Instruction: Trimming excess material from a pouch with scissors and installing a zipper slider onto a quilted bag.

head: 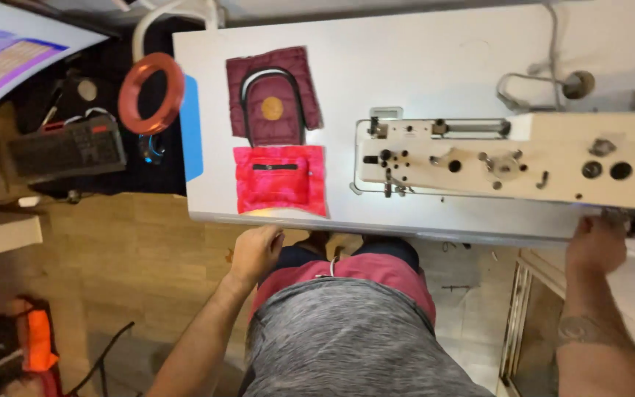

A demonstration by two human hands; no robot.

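My left hand (256, 250) rests at the front edge of the white sewing table (420, 66), fingers curled under the edge, just below a bright red quilted fabric piece (281, 179) with a dark zip slot. Behind that lies a maroon quilted fabric piece (273, 94) with a black curved trim and a round yellow patch. My right hand (597, 242) is at the right end of the white sewing machine (508, 158), fingers on its lower right corner; what they touch is hidden.
An orange ring (151, 93) hangs left of the table beside a blue strip (191, 129). A dark keyboard-like box (67, 147) and a lit screen (5, 55) are at far left. Wooden floor lies below; an orange and black object (34, 338) sits bottom left.
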